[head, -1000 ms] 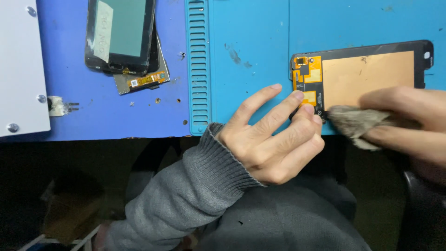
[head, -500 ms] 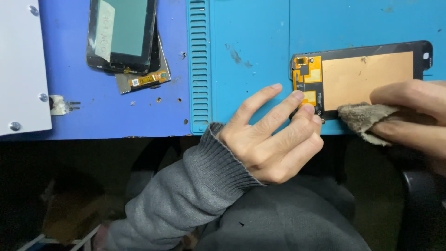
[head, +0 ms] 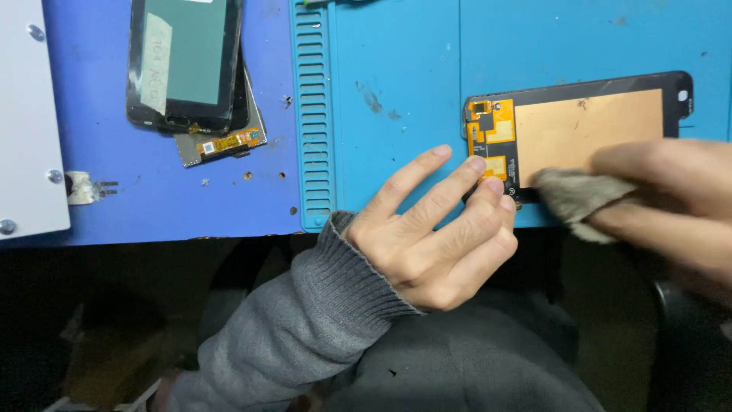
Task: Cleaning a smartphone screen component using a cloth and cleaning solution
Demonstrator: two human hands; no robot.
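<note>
Your right hand, clamped on the grey cloth, slid back leftward across the screen panel; your left hand, fingers spread, kept pinning its corner.

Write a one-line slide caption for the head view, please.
Left hand steadies a face-down phone screen panel on a blue mat while the right hand presses a grey cloth on it.

- Even overhead light falls bright on the light blue rubber work mat; shadows there are short and soft.
- The near third, below the table edge, sinks into dim murk.
- The right hand and its grey-brown cloth wad are motion-blurred; the left hand stays sharp.
</note>
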